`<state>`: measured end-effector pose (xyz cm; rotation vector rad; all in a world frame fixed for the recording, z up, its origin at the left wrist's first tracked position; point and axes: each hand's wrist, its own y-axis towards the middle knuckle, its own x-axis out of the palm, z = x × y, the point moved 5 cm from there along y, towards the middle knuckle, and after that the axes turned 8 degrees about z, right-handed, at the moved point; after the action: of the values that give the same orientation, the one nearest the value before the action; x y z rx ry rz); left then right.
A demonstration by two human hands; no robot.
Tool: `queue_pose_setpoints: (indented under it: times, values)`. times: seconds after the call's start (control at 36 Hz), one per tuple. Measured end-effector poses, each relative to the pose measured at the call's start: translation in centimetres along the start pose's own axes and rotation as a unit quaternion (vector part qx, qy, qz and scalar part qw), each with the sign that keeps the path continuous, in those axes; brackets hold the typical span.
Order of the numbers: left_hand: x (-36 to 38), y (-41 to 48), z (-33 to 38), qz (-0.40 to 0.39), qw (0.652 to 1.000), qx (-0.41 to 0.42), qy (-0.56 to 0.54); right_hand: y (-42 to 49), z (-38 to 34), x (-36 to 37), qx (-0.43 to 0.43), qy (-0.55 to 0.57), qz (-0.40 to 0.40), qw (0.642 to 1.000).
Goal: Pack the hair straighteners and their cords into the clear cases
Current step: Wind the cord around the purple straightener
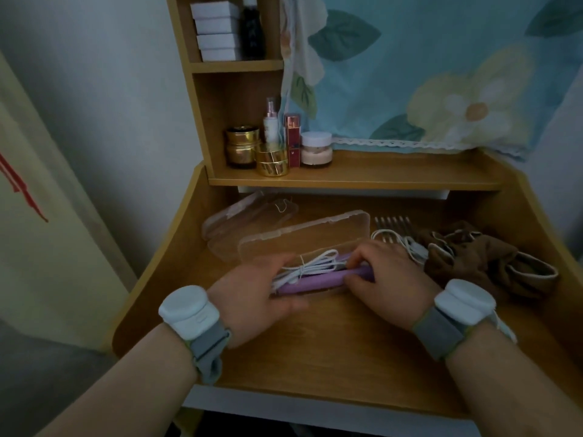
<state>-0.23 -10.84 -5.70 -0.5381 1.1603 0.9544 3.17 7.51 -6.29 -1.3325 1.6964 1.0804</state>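
Observation:
A purple hair straightener (318, 280) lies in the tray of an open clear case (303, 238) at the middle of the desk. A bundled white cord (309, 263) rests on top of it. My left hand (252, 294) grips the left end of the case and straightener. My right hand (385, 275) presses its curled fingers on the straightener's right end and the cord. A second clear case (246, 216) lies behind to the left. Another white cord (407, 244) sits to the right.
A brown cloth pouch (485, 263) lies at the right of the wooden desk (331, 348), with a metal comb-like piece (394, 225) beside it. Cosmetic jars and bottles (274, 146) stand on the shelf behind. White boxes (217, 33) fill the upper cubby.

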Motion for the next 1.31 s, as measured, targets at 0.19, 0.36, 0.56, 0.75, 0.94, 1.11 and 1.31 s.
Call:
queue_pose_setpoints:
  times: [0.19, 0.36, 0.56, 0.75, 0.94, 1.11, 1.31]
  values:
    - [1.1, 0.0, -0.5, -0.04, 0.995, 0.05, 0.075, 0.3, 0.5, -0.4, -0.008, 0.028, -0.029, 0.999]
    - [0.6, 1.6, -1.1, -0.071, 0.992, 0.054, 0.088, 0.6, 0.4, -0.7, -0.016, 0.033, -0.056, 0.998]
    - [0.0, 1.8, -2.1, -0.065, 0.998, 0.008, -0.005, 0.5, 0.9, -0.2, -0.001, 0.082, -0.049, 0.995]
    - [-0.8, 1.9, -2.5, -0.012, 1.0, 0.006, -0.02, 0.5, 0.5, -0.2, -0.012, 0.083, -0.074, 0.994]
    - [-1.0, 3.0, -1.5, 0.047, 0.994, 0.044, 0.09, 0.6, 0.1, -0.3, -0.022, 0.07, -0.096, 0.993]
    - [-0.9, 3.9, -1.3, 0.054, 0.986, 0.058, 0.145, 0.9, 0.3, -0.8, -0.034, 0.047, -0.107, 0.993]
    - [0.2, 4.6, -0.7, 0.052, 0.976, 0.076, 0.195, 1.1, 0.3, -0.7, -0.035, 0.052, -0.131, 0.989]
